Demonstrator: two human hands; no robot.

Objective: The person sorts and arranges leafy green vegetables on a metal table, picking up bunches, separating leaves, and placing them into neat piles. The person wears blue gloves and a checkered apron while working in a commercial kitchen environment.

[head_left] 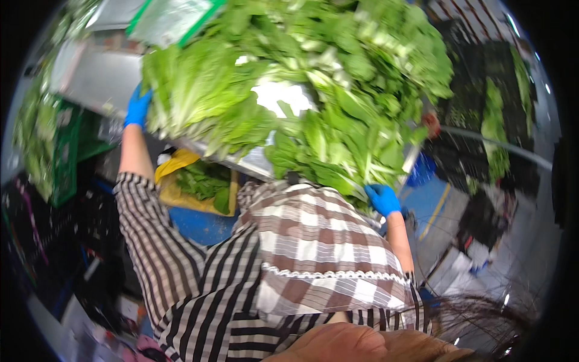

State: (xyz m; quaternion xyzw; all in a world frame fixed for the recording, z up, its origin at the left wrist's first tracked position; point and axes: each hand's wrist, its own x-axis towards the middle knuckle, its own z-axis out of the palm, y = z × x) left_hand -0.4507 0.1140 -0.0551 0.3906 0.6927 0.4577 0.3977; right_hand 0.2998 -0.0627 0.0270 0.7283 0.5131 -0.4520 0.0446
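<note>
A metal work table [256, 158] carries a broad heap of greens in front of me. Pale romaine lettuce [193, 96] lies on its left side, and darker leafy greens [356, 120] with white stems spread over the middle and right. My left hand [138, 108], in a blue glove, rests against the outer left side of the lettuce, its fingers stretched along the leaves and partly covered by them. Down at the near right edge, my right hand [383, 199], also blue-gloved, has its fingers closed at the stems of the leafy greens; the fingertips are partly hidden.
A green-edged clear bag [175, 21] lies beyond the lettuce. Below the table edge stands a yellow-lined crate [196, 187] with loose leaves. Green crates [65, 154] with bagged greens are at the left, black crates [500, 72] at the right. A blue bag [421, 171] hangs beside the table's right end.
</note>
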